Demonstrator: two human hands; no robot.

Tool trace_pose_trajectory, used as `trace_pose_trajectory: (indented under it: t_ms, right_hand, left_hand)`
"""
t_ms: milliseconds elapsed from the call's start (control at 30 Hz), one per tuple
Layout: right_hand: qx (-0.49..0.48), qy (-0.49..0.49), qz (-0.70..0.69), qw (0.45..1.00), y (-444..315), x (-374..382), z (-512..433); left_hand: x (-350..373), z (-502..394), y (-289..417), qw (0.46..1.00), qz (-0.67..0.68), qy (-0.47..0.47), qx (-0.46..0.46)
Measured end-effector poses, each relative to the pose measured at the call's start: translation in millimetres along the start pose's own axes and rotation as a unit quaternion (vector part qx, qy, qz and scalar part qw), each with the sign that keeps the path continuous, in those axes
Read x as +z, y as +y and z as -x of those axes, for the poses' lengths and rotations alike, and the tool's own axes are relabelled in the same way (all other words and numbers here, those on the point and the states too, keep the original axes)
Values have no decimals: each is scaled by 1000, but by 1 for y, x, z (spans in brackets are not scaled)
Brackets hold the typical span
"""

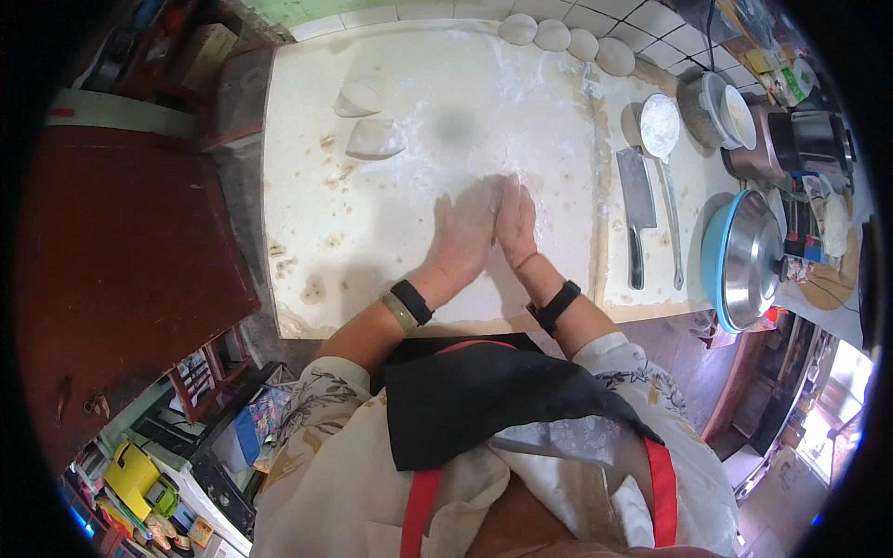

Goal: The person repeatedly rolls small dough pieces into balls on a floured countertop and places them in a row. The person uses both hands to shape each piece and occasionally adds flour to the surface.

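My left hand (467,227) and my right hand (515,220) lie side by side, low over the floured work board (418,258). Whatever may be between or under the palms is hidden. Up and to the left of them rest two cut pieces of dough, one (375,139) nearer and one (359,97) farther away. Several round pieces of dough (552,35) line the board's far edge by the tiled wall. On the right, a cleaver (635,202) lies beside a long-handled metal ladle (660,127) heaped with white flour.
A blue basin (716,261) with a domed metal lid (752,261) stands at the board's right edge. Behind it are stacked bowls (737,117) and a kitchen appliance (757,146). A dark red cabinet (132,258) is on the left.
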State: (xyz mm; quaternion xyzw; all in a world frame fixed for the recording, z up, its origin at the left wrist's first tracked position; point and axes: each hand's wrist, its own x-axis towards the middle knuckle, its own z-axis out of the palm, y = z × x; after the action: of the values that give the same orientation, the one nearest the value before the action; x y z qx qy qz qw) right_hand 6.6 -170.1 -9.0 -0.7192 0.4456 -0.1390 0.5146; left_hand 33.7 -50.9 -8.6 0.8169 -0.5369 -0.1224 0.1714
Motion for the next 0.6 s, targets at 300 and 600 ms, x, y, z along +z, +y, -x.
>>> trace_pose_trajectory:
  t_ms: [300, 600]
  right_hand:
    - [-90, -20, -49, 995, -1, 0, -9]
    - [-197, 63, 120, 971, -1, -9, -7]
  left_hand:
    - [-9, -17, -7, 987, 68, 6, -143]
    - [-9, -14, 7, 989, -16, 36, -142]
